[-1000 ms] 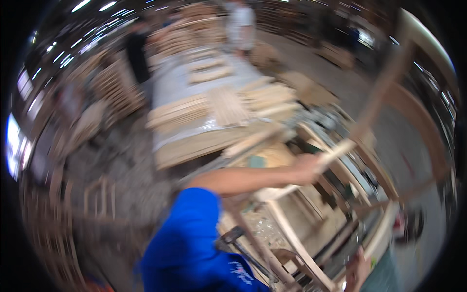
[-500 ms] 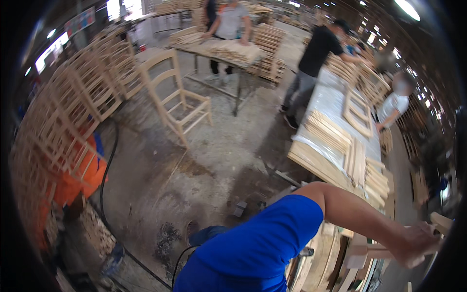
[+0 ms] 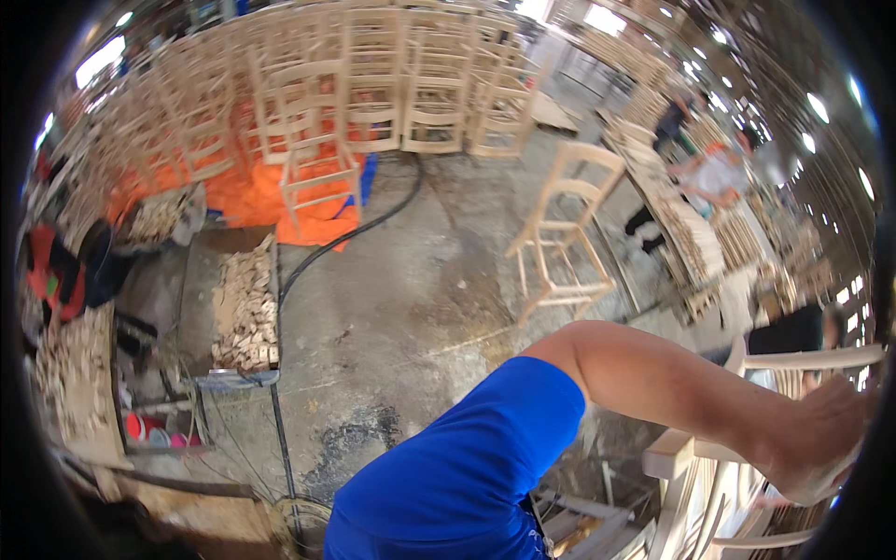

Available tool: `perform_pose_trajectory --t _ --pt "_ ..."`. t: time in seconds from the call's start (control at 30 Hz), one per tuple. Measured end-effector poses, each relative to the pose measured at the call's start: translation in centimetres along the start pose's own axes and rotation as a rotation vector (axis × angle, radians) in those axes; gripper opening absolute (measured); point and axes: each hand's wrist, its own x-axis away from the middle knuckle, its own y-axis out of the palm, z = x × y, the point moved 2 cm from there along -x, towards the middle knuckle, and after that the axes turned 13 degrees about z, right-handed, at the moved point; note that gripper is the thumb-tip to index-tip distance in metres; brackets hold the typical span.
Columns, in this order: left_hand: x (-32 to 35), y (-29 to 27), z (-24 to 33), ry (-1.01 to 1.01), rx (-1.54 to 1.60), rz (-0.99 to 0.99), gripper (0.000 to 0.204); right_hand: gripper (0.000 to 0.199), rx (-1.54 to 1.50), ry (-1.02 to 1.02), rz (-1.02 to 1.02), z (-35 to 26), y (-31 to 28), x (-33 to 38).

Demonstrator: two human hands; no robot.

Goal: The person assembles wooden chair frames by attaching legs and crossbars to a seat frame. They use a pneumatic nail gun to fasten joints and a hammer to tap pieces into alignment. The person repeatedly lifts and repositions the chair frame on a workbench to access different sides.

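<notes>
My left arm, in a blue sleeve, reaches across to the right edge. My left hand (image 3: 826,443) is closed round part of a pale bare-wood chair frame (image 3: 668,455); its fingers are partly cut off by the dark rim. A squared wooden end pokes out left of my wrist, and a curved back slat (image 3: 812,358) lies just above the hand. More slats of the frame show below the forearm. My right hand is out of the picture.
A single wooden chair (image 3: 565,233) stands on the concrete floor ahead. Rows of stacked chairs (image 3: 434,79) and an orange sheet (image 3: 247,196) fill the back left. A black hose (image 3: 383,219) crosses the floor near a bin of wood pieces (image 3: 247,308). People work at tables on the right; another person is far left.
The view has swung left, so the stacked chairs and wood bin now show more fully. My left hand stays on the chair frame, more of which is visible.
</notes>
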Motion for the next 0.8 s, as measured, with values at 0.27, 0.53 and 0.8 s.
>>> perform_pose_trajectory --t 0.27,0.53,0.8 --pt "6.6 -27.7 -3.7 -0.350 -0.427 0.241 0.052 0.064 -0.180 0.232 -0.647 5.0 24.9 6.2" --pt "10.1 -50.2 -13.0 -0.531 -0.782 0.332 0.078 0.063 -0.048 0.363 -0.752 17.5 53.2 19.6" --pt "10.6 -73.2 -22.0 -0.438 -1.408 0.496 0.084 0.065 0.040 0.509 -1.234 24.9 77.9 35.1"
